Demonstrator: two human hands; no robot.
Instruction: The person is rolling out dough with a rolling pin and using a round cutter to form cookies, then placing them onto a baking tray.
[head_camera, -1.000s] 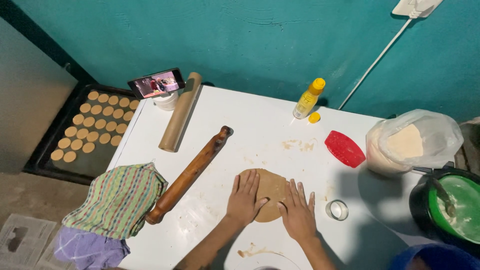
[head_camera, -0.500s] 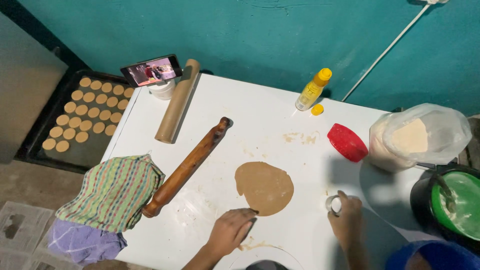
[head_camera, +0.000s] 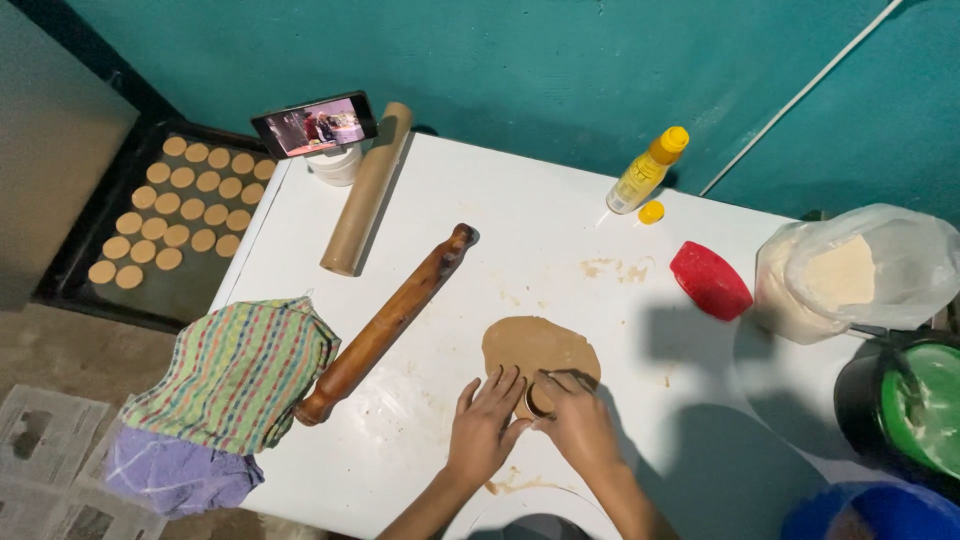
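Dough (head_camera: 540, 350): flat tan round, rolled thin, on white table (head_camera: 520, 230), toward near edge.

Cutter (head_camera: 540, 398): small round ring, set on near rim of dough, between both hands.

Left hand (head_camera: 487, 425): flat on table just left of cutter, fingers together and stretched forward, fingertips (head_camera: 505, 380) touching near edge of dough. Holding nothing.

Right hand (head_camera: 578, 425): curled over cutter from right, fingers (head_camera: 570, 382) bent around its rim, pressing down onto dough.

Rolling pin (head_camera: 388, 322): dark wood, lying slantwise left of dough, apart from it.

Cloth (head_camera: 238, 372): striped green and pink, bunched left of dough past pin, hanging over table edge; purple fabric (head_camera: 175, 475) beneath.

Roll (head_camera: 367, 188): brown cardboard-coloured tube, far left of dough, beyond pin.

Phone (head_camera: 314, 124): propped on white tub (head_camera: 335, 165), screen lit, far left of dough beside roll.

Bottle (head_camera: 648, 170): yellow, beyond dough near wall; loose yellow cap (head_camera: 651, 212) just beside.

Scraper (head_camera: 710, 281): red, flat, right of dough and beyond.

Bag (head_camera: 850, 270): clear plastic, holding pale flour, far right of dough.

Pot (head_camera: 915, 410): black, green inside, right of dough at table's edge.

Tray (head_camera: 170, 290): dark, off table far left of dough, rows of small tan rounds (head_camera: 175, 205) on it.

Crumbs and smears on table beyond dough.
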